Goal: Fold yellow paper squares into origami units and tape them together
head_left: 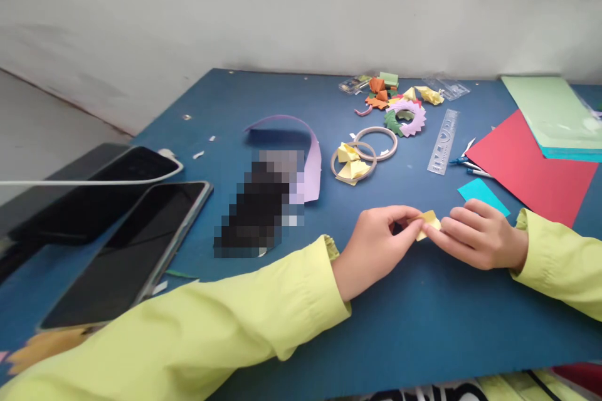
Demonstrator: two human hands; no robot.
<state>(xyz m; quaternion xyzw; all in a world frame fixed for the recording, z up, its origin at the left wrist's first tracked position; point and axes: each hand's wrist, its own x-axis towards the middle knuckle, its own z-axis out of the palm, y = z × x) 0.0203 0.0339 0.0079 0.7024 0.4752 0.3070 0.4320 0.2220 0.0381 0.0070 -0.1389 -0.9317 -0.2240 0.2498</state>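
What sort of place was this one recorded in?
Probably an indoor papercraft workspace, though whether home or classroom isn't clear. A blue table by a white wall holds a red paper sheet, a clear stencil ruler and a lilac-and-green paper ring.

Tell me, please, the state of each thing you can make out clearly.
Left hand: fingers pinching yellow paper.
Right hand: fingers touching that paper.
Yellow paper: folded.
Front phone: screen dark.
Purple strip: curved.
Ruler: lying flat.
Red sheet: flat, partly covered.
Green sheet: overlapping the red one.
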